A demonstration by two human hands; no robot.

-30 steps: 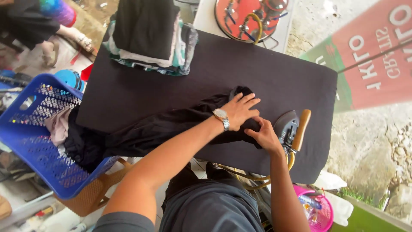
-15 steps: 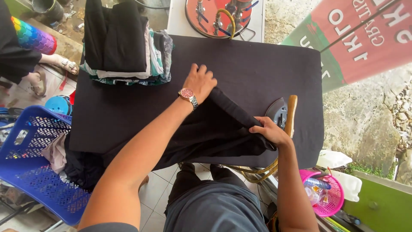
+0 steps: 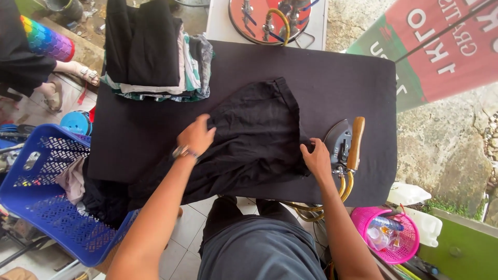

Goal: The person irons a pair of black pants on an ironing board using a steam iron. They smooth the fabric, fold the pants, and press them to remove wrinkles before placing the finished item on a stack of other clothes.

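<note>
Left hand: my left hand (image 3: pixel 196 136) now lies palm down on the black garment (image 3: pixel 249 140), fingers curled into a fold of cloth near its left edge; half a second ago it was up near the far side of the table.
Right hand: my right hand (image 3: pixel 316 157) pinches the garment's right hem, as it did a moment ago, just beside the iron.
Garment: it has opened out. A second ago it was a bunched strip under my hands; now a wide panel spreads across the middle of the table (image 3: pixel 363 83), with the lower part hanging off the near edge toward me.
What that means: I judge the cloth is getting laid flat, though creases show near my left hand.
Iron: the iron (image 3: pixel 342 142) rests on the table, wooden handle up, untouched, same spot as before.
Stack: folded clothes (image 3: pixel 150 52) sit at the far left corner.
Basket: blue basket (image 3: pixel 41 192) stands left of the table, cloth inside.
</note>
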